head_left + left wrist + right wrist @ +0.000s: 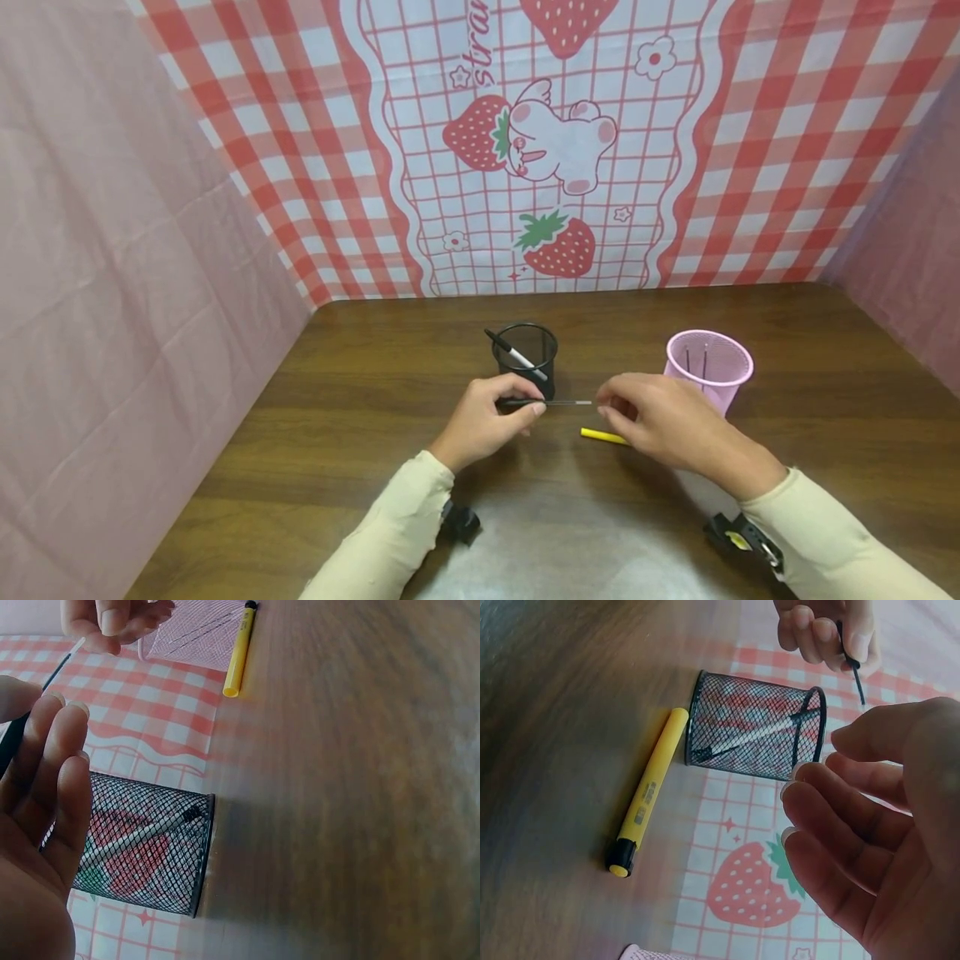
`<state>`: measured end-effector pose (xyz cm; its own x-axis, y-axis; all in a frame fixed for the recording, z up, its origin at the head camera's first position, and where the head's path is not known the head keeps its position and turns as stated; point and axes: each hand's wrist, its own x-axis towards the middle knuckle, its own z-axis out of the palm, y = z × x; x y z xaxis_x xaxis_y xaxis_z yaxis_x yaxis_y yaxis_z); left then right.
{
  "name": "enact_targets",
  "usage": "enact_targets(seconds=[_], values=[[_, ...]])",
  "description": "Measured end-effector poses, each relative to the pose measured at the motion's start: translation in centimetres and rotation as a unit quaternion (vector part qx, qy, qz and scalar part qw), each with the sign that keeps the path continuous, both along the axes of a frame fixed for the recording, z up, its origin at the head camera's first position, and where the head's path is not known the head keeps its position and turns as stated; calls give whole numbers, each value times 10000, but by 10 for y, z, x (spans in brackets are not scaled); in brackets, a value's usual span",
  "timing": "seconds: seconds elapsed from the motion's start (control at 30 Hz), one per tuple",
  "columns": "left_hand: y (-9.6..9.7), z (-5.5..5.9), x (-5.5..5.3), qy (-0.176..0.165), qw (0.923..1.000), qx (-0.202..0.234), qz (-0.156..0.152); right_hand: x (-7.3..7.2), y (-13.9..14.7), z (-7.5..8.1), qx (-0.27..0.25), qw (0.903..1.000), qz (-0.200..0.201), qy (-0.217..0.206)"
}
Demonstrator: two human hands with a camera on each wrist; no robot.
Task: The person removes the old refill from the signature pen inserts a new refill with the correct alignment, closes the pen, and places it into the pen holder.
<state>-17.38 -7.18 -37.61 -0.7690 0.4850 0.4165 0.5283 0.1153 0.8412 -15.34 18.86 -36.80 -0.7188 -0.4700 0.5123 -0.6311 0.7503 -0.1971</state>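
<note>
My left hand [487, 417] pinches a thin black stick-like tool [58, 670] with a narrow shaft and a pale tip, held level just in front of the black mesh pen cup [553, 383]. Its exact kind I cannot tell. The right hand [667, 421] hovers close to that pale tip, thumb and fingers apart and loosely bent, with nothing between them. Below the right hand a yellow marker [651, 776] with a black end lies on the table, partly hidden by the hand in the head view.
A white and black pen [517, 353] leans inside the black cup. The pink mesh cup [712, 389], at the right behind the right hand, holds two thin dark sticks [705, 362]. Pink cloth and a strawberry-printed checked cloth [360, 208] enclose the wooden table [337, 400].
</note>
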Motion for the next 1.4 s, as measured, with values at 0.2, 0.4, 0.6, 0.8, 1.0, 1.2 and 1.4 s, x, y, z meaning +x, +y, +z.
enact_targets(seconds=[0.2, 0.4, 0.6, 0.8, 1.0, 1.2, 1.4], values=[[1, 0, 0, 8, 10000, -9, -33, 3, -4, 1, -134, 9997, 172, 59], [2, -1, 0, 12, 10000, -36, -73, 3, -6, 1, -193, 9993, 287, 157], [3, 2, 1, -15, 9999, -42, -164, 3, -7, 2, -168, 9995, 273, 52], [3, -5, -3, -26, 9997, -95, -214, 5, -8, 3, -245, 9989, 398, 31], [3, -23, -13, -72, 9997, -97, -219, 5, -9, 2, -252, 9986, 459, -38], [2, -26, -15, -19, 9992, -31, -404, 5, -8, 0, -332, 9977, 575, -151], [4, -9, -3, 197, 9989, -111, -399, 4, -8, -1, -437, 9962, 747, -117]])
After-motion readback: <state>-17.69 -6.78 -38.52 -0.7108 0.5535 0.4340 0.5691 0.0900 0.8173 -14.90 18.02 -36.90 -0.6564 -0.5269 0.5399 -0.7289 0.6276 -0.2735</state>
